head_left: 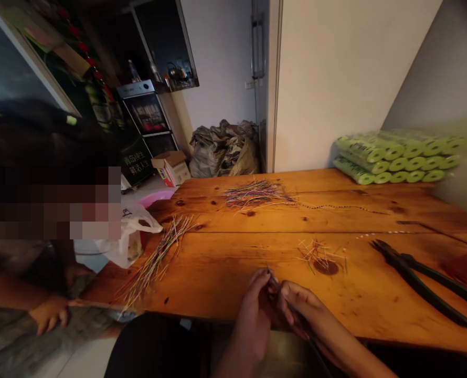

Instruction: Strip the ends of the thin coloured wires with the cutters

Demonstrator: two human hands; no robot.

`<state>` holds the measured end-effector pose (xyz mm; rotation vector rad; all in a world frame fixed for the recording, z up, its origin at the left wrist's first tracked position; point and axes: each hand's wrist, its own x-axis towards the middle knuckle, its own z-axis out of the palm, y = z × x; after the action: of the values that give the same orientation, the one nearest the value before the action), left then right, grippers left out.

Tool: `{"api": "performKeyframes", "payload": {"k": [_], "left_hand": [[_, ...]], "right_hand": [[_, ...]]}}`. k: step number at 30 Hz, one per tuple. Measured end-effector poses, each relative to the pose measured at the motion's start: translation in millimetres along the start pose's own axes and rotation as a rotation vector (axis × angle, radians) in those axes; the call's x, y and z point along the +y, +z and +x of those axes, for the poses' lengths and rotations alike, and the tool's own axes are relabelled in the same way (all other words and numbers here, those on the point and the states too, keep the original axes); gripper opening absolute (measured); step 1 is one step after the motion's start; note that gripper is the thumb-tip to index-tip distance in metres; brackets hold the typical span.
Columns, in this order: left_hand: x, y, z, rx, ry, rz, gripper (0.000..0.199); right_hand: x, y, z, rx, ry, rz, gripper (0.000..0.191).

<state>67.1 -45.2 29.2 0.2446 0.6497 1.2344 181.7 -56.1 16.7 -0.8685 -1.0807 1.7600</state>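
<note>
My left hand (257,307) and my right hand (306,310) are close together over the front edge of the wooden table (233,252). Both are closed, fingertips pinched around a thin dark cable (320,354) that trails from under my right hand toward my lap. A dark tip of it pokes up by my left thumb; the rest between the fingers is hidden. Just beyond my right hand lie short wire clippings (316,254). To the right rests a large pair of cutters (422,281) with dark handles, jaws pointing away from me.
A bundle of coloured wires (162,254) lies at the table's left edge, another wire bundle (253,194) farther back. Green-wrapped rolls (394,157) are stacked at the back right. At left, a person's hand (50,312) is near a white plastic bag (125,236).
</note>
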Motion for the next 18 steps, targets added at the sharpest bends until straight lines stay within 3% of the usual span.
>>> {"api": "performKeyframes", "payload": {"k": [18], "left_hand": [[2.9,-3.0,-0.6,-0.030,0.087,0.315,0.022]], "right_hand": [[6.5,-2.4,1.9,-0.022,0.021,-0.139,0.046]]}}
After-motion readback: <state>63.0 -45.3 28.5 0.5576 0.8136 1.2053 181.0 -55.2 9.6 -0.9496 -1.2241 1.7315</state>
